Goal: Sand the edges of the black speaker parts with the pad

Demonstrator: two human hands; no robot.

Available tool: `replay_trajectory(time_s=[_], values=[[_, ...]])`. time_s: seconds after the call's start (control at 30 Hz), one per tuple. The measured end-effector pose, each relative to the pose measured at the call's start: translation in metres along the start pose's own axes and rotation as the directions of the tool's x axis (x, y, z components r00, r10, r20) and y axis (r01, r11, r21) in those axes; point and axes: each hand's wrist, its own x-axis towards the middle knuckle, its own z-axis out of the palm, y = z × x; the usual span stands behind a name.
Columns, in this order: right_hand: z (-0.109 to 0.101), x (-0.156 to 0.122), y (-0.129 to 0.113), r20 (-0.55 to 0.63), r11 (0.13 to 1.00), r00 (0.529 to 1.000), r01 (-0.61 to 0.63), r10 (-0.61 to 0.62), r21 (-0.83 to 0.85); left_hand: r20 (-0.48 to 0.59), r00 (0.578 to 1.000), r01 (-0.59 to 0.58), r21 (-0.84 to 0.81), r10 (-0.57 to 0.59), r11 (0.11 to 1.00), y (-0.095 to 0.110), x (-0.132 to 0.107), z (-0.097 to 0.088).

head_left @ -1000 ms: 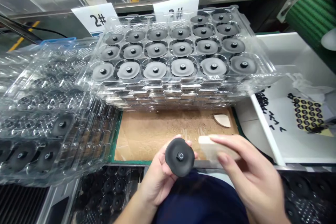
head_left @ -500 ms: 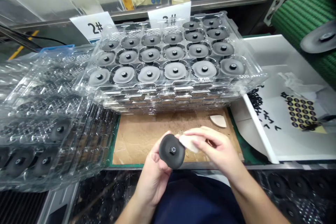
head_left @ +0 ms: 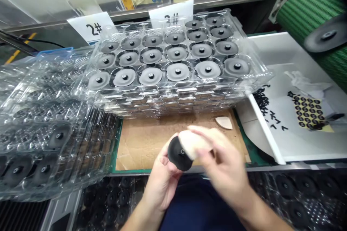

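Left hand (head_left: pixel 162 178), fingers curled, holds a black disc (head_left: pixel 176 158) by its rim at 6 o'clock from view centre, hub face visible. Right hand (head_left: pixel 223 162), blurred, fingers pinched on a white pad (head_left: pixel 192 143) overlapping the disc from its 2 o'clock side; contact cannot be resolved. From disc: clear tray (head_left: pixel 187 87) at 12 o'clock, white bin (head_left: pixel 267 130) at 2 o'clock.

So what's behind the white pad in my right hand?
Part of the round black disc held in your left hand. Its left and lower areas show; the blurred white pad covers its upper right, so that area can't be seen.
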Motion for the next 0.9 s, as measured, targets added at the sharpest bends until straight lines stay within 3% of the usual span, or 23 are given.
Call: replay_trajectory(time_s=[0.07, 0.17, 0.2, 0.27, 0.33, 0.4, 0.5, 0.6, 0.67, 0.7, 0.77, 0.83, 0.9], values=[[0.001, 0.006, -0.02, 0.159, 0.987, 0.975, 0.16, -0.158, -0.001, -0.008, 1.0, 0.005, 0.014, -0.005, 1.0, 0.002, -0.001, 0.0], [0.005, 0.01, -0.027, 0.437, 0.986, 0.89, 0.161, -0.131, -0.032, -0.052, 0.999, -0.013, 0.006, 0.013, 1.0, 0.003, -0.003, -0.001], [0.007, 0.012, -0.027, 0.44, 0.985, 0.889, 0.162, -0.122, -0.054, -0.053, 0.999, -0.01, 0.007, 0.01, 1.0, 0.003, -0.003, 0.0], [0.011, 0.015, -0.025, 0.305, 0.971, 0.937, 0.211, -0.168, -0.114, -0.026, 0.999, 0.031, 0.007, -0.03, 1.0, 0.002, -0.003, 0.0], [0.011, 0.015, -0.025, 0.203, 0.955, 0.949, 0.271, -0.242, -0.124, 0.007, 0.998, 0.062, -0.021, -0.062, 0.998, 0.001, -0.003, 0.0], [0.004, 0.011, -0.027, 0.264, 0.951, 0.926, 0.299, -0.271, -0.074, 0.036, 0.998, 0.056, -0.069, -0.053, 0.996, 0.003, -0.002, -0.003], [-0.015, 0.004, -0.027, 0.394, 0.966, 0.901, 0.237, -0.181, -0.098, 0.106, 0.994, 0.033, -0.097, -0.023, 0.995, 0.006, -0.001, -0.007], [-0.025, 0.004, -0.026, 0.337, 0.939, 0.936, 0.202, -0.102, -0.277, 0.148, 0.988, 0.058, -0.106, -0.042, 0.993, 0.006, 0.0, -0.003], [-0.022, 0.011, -0.026, 0.278, 0.897, 0.944, 0.27, -0.176, -0.35, 0.166, 0.984, 0.09, -0.102, -0.072, 0.991, 0.006, 0.0, 0.001], [-0.019, 0.017, -0.025, 0.287, 0.88, 0.927, 0.335, -0.243, -0.336, 0.18, 0.98, 0.107, -0.096, -0.089, 0.99, 0.007, -0.001, 0.003], [-0.014, 0.027, -0.024, 0.396, 0.869, 0.844, 0.459, -0.361, -0.184, 0.233, 0.966, 0.131, -0.076, -0.11, 0.988, 0.011, -0.003, 0.005], [-0.01, 0.034, -0.025, 0.503, 0.889, 0.78, 0.455, -0.372, -0.048, 0.292, 0.95, 0.128, -0.037, -0.112, 0.991, 0.015, -0.004, 0.003], [-0.005, 0.035, -0.028, 0.491, 0.917, 0.823, 0.384, -0.285, -0.111, 0.324, 0.94, 0.109, 0.015, -0.108, 0.994, 0.018, -0.003, -0.001]])
